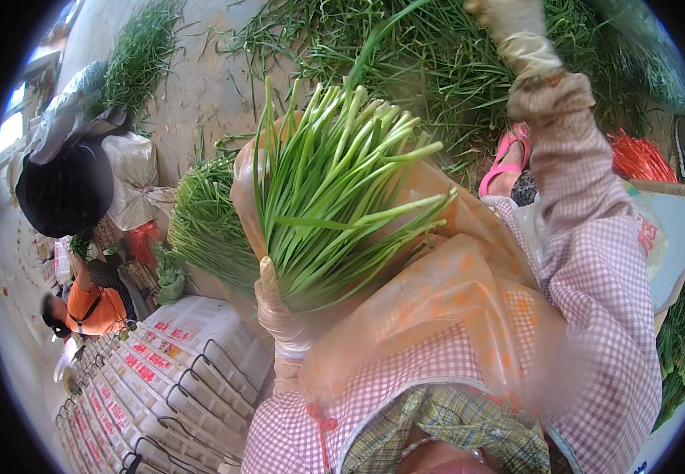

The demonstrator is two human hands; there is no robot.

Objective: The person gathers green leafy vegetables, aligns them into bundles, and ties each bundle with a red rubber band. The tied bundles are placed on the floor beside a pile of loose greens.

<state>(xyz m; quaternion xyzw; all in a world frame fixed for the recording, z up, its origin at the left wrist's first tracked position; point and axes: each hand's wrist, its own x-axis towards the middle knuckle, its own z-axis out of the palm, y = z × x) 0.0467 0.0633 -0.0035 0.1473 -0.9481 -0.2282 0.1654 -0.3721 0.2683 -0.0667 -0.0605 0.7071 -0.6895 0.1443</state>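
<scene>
where the thin orange apron (pixel 413 312) wrinkles over our checked smock (pixel 595 245), we have the bunch (pixel 334 189) right in front of us: long, flat blades with pale, firm, rounded stalk ends that fan out at the top. our gloved left hand (pixel 277 308) is clamped on its lower left edge, the glove creased. we judge the work partway: a good armful is gathered, ends mostly facing one way, but they look uneven, and we see no tie around them. just left lies a dense pile (pixel 208 213) of fine greens, then smooth white packs (pixel 168 371) with thin, dark handles; slick red strands (pixel 644 159) sit to our right. our gloved right hand (pixel 512 24), well apart from the left, stretches over a heap (pixel 429 71); we cannot tell whether it grips anything. that heap, loose and tangled on the floor (pixel 200 59), suggests plenty left. farther off are a crumpled sack (pixel 130 166) and a co-worker (pixel 103 312) in orange.
</scene>
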